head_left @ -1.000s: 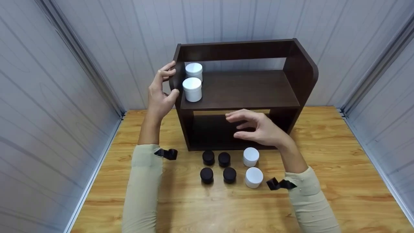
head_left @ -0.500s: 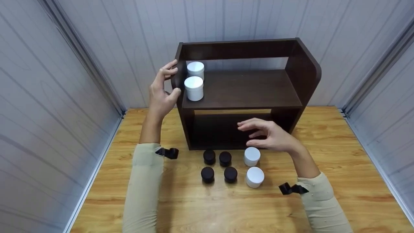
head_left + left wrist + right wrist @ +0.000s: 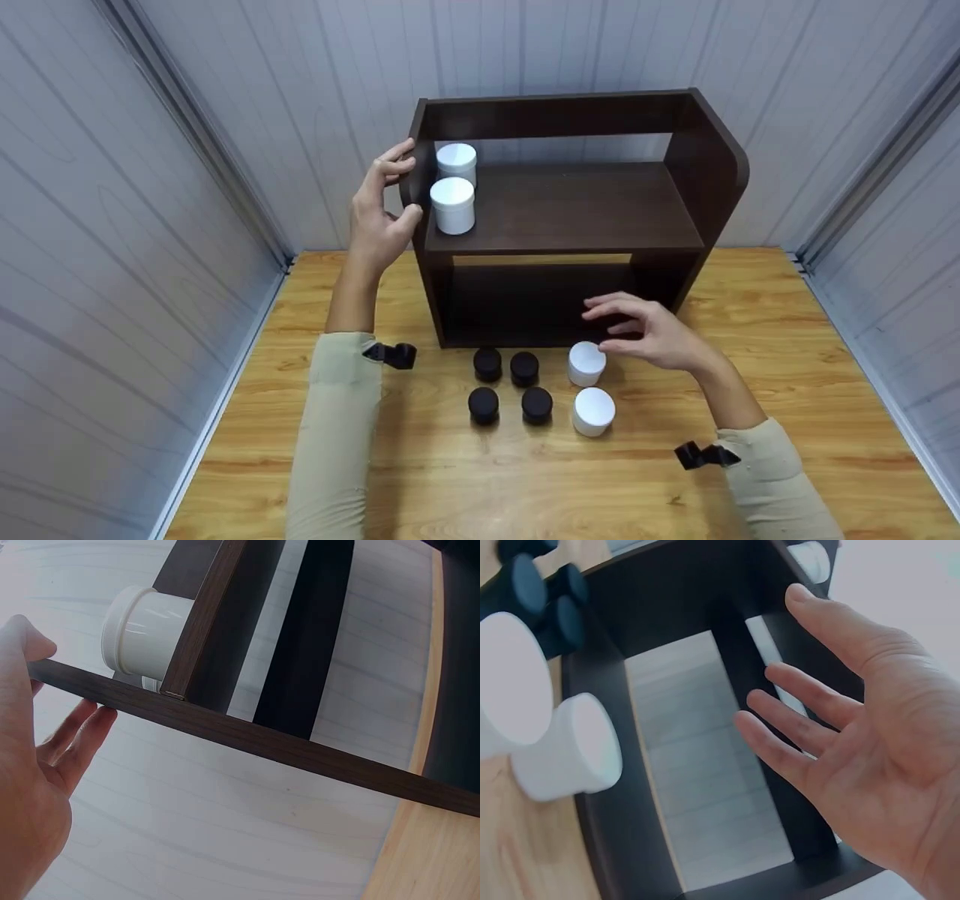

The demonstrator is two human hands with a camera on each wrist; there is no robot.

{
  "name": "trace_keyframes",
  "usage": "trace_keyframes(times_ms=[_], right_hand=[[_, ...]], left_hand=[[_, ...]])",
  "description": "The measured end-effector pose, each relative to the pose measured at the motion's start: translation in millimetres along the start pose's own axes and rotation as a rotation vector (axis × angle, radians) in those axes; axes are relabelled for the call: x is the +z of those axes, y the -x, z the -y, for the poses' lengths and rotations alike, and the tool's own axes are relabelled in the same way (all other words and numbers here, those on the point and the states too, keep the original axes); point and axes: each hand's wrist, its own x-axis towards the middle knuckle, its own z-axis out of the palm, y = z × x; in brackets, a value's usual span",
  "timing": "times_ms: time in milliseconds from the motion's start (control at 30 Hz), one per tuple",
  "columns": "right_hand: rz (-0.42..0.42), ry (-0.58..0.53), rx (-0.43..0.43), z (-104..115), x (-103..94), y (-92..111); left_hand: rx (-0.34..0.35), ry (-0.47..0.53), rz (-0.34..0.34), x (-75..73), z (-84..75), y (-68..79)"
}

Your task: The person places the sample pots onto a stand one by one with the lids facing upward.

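Head view: plain white jars (image 3: 586,365)

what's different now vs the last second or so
The right hand has shifted right and lower in the head view, from before the rack's lower opening to beside the rear white jar on the table; it holds nothing. Nothing was picked up or let go. Unchanged: the left hand grips the dark wooden rack, and all the jars stand in place.
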Motion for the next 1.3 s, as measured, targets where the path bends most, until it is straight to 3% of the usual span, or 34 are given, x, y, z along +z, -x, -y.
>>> trace_keyframes(times_ms=[367, 700, 1067, 1300], right_hand=[[-0.051, 0.022, 0.039, -21, 13.0, 20], [-0.051, 0.055, -0.056, -31, 23.9, 39], [-0.023, -0.038, -0.079, -50, 37.8, 63], [-0.019, -0.057, -0.019, -57, 47.9, 71]], left_hand=[[-0.01, 0.006, 0.002, -0.2, -0.5, 0.4], [-0.013, 0.007, -0.002, -0.9, -1.7, 0.6], [-0.001, 0.009, 0.005, -0.7, -0.2, -0.2], [-0.005, 0.005, 0.003, -2.4, 0.1, -0.8]])
